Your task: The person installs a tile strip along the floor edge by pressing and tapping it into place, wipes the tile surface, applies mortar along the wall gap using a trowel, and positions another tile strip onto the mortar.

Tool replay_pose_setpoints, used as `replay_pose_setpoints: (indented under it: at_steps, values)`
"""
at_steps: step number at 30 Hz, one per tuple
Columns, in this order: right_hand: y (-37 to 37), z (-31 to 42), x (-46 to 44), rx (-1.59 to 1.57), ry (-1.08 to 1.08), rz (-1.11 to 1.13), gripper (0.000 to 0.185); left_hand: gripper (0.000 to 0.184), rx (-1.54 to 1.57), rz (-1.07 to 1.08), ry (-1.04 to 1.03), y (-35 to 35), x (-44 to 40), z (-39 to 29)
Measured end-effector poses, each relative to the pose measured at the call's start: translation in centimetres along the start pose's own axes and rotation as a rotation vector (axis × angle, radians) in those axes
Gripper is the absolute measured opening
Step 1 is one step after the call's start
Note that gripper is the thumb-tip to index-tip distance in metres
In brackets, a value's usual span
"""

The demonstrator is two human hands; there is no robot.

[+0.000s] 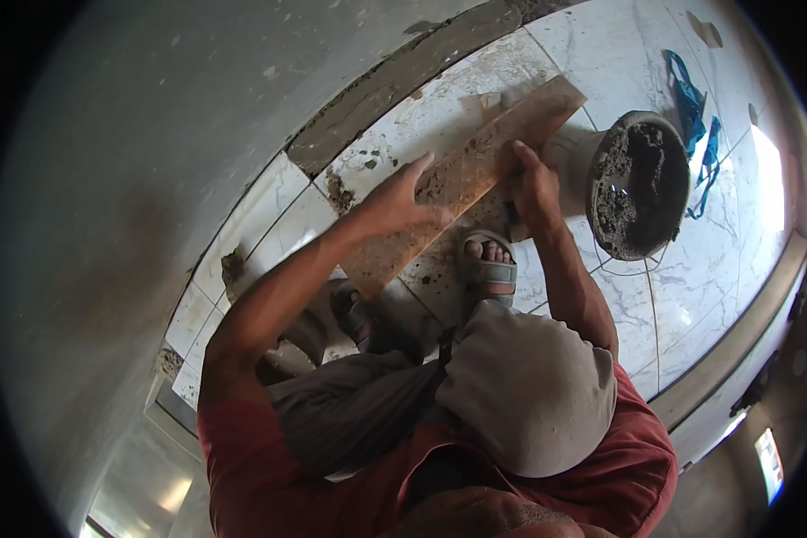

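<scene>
A long wooden plank (pixel 475 170), smeared with mortar, lies slantwise in front of me above the tiled floor. My left hand (pixel 399 202) is over its nearer half, thumb and fingers spread apart and slightly blurred; whether it touches the wood is unclear. At the plank's right edge, my right hand (pixel 538 184) has its thumb up against the wood, and its other fingers curl out of sight around the edge. Close to the right hand stands a bucket (pixel 594 170) with wet grey mortar (pixel 632 193) inside.
White marbled tiles (pixel 619 54) carry mortar splashes. A grey mortar strip (pixel 403 85) runs along the wall (pixel 152 117). Blue straps or cloth (pixel 686 99) lie beyond the bucket. My sandalled feet (pixel 489 260) are just below the plank.
</scene>
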State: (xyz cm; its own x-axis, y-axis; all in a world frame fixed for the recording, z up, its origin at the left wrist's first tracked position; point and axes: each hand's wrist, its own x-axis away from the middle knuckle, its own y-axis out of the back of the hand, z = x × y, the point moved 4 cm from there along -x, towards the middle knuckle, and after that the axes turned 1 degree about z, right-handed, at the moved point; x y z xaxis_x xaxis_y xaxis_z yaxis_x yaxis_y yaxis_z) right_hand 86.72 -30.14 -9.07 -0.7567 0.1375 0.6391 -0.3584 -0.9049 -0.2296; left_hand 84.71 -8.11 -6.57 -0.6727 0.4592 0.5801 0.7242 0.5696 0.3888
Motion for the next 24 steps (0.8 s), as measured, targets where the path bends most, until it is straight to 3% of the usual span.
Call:
replay_pose_setpoints:
  at_steps: [1, 2, 4, 5, 6, 8, 10, 12, 13, 15, 17, 20, 24]
  values:
    - [0.1, 0.2, 0.0, 0.007, -0.018, 0.015, 0.034, 0.087, 0.211, 0.027, -0.044, 0.6, 0.1, 0.7]
    - [0.2, 0.6, -0.2, -0.041, 0.04, 0.061, 0.032, 0.087, 0.219, 0.011, -0.022, 1.5, 0.1, 1.9]
    - [-0.3, 1.4, -0.4, -0.092, 0.088, 0.13, 0.03, 0.072, 0.812, 0.279, 0.081, 2.1, 0.5, 3.9]
    - [-0.5, 2.4, 0.0, -0.127, 0.136, 0.151, 0.028, 0.069, 0.851, 0.325, 0.16, 2.8, 1.6, 3.6]
    - [-0.9, 3.2, 0.3, -0.164, 0.19, 0.168, 0.026, 0.069, 0.85, 0.306, 0.159, 2.9, 2.0, 4.8]
    - [-1.6, 4.6, 0.8, -0.186, 0.214, 0.193, 0.025, 0.081, 1.232, 0.622, 0.197, 2.3, 3.1, 5.6]
    - [-1.5, 5.9, 0.9, -0.203, 0.26, 0.197, 0.024, 0.083, 1.262, 0.596, 0.052, 2.0, 4.7, 5.0]
    - [-1.5, 7.0, 0.9, -0.219, 0.301, 0.15, 0.025, 0.087, 1.198, 0.429, -0.131, 1.9, 4.7, 6.1]
    - [-1.8, 7.6, 1.2, -0.281, 0.327, 0.162, 0.025, 0.087, 1.185, 0.445, -0.153, 1.9, 4.8, 4.9]
    - [-1.7, 8.4, 0.9, -0.291, 0.363, 0.126, 0.025, 0.082, 1.688, 0.885, -0.26, 2.4, 6.2, 0.8]
    - [-1.6, 9.1, 0.1, -0.321, 0.396, 0.071, 0.025, 0.084, 1.783, 0.817, 0.037, 2.0, 6.3, -0.3]
    - [-1.5, 10.4, -0.5, -0.318, 0.443, 0.059, 0.024, 0.087, 1.638, 0.898, -0.184, 1.6, 5.9, -3.9]
    - [-1.8, 13.0, -0.7, -0.228, 0.481, 0.106, 0.026, 0.085, 1.616, 0.869, -0.291, 1.9, 4.7, -6.3]
